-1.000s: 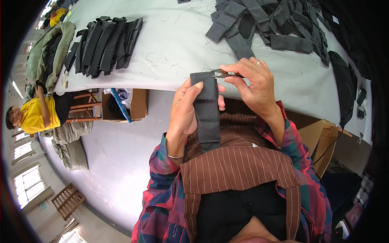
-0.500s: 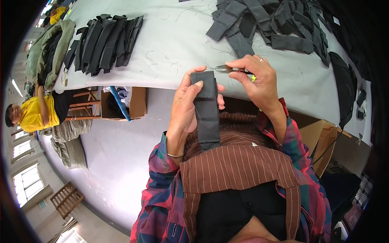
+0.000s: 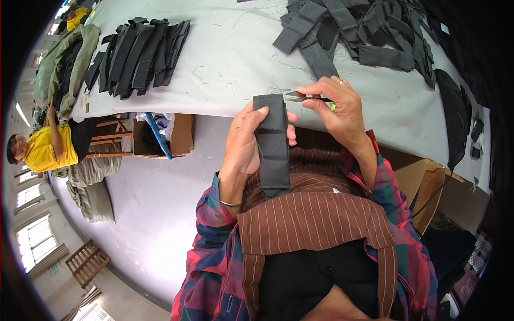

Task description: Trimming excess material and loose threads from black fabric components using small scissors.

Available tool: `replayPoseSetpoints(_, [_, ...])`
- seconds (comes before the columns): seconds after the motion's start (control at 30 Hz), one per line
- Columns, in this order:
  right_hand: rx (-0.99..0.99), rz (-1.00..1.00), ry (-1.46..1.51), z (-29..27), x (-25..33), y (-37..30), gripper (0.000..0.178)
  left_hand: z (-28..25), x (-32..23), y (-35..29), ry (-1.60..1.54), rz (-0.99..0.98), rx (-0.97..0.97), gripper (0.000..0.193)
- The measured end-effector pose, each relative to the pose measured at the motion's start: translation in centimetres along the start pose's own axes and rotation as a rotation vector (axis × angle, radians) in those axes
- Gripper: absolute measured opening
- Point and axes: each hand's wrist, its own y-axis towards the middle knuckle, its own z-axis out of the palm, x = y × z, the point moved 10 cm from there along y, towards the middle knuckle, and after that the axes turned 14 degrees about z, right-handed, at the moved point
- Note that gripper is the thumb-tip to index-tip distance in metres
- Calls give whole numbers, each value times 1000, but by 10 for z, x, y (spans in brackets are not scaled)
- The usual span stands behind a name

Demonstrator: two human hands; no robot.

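Dark-grey strip (image 3: 274, 144) pinched in the left hand (image 3: 247, 136), snips (image 3: 297, 96) gripped in the right hand (image 3: 338, 109), tips (image 3: 289, 96) between both; best keep it taut, tips off the stitches (image 3: 269, 98).

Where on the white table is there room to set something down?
Between the neat row of dark strips and the loose heap, the white table shows mainly stray threads. Another nearly bare patch lies between the right hand and the black item. Both piles are crowded.
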Motion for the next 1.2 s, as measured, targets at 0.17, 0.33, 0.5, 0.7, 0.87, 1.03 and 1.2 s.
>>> replayPoseSetpoints(0.17, [-37,-74,-70,0,8,0,18,1,0,0,7,3,3,26])
replayPoseSetpoints(0.33, [-45,-80,-75,-2,11,0,18,2,-2,0,39,11,19,26])
replayPoseSetpoints(0.5, [-41,-72,-50,-3,9,0,19,1,-2,0,26,10,14,26])
replayPoseSetpoints(0.7, [-67,-110,-76,-3,16,0,19,4,-2,-1,13,2,18,26])
replayPoseSetpoints(0.87, [-132,-155,-238,-1,19,2,13,3,-1,-2,46,-12,10,27])
replayPoseSetpoints(1.03, [-48,99,42,-5,3,7,18,0,-5,3,87,66,-42,36])
replayPoseSetpoints(1.2, [142,-73,-80,31,18,0,24,-5,4,9,-19,45,-58,36])
